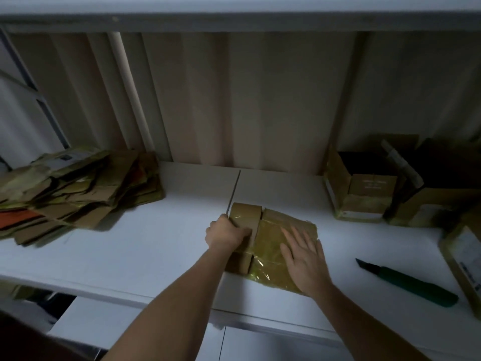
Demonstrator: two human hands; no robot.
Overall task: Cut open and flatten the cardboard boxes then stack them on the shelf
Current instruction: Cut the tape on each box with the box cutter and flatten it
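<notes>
A flattened cardboard box point(270, 233), brown with glossy yellow tape, lies on the white shelf point(145, 246) in front of me. My left hand point(226, 233) grips its left flaps, fingers curled round the cardboard. My right hand point(304, 254) presses flat on the taped right half with fingers spread. A green-handled utility knife point(408, 282) with its blade out lies on the shelf to the right, apart from both hands.
A messy pile of flattened boxes point(78, 191) fills the shelf's left end. Several uncut boxes point(364, 194) stand at the right, one more point(466, 264) at the right edge. A corrugated wall rises behind; another shelf hangs overhead.
</notes>
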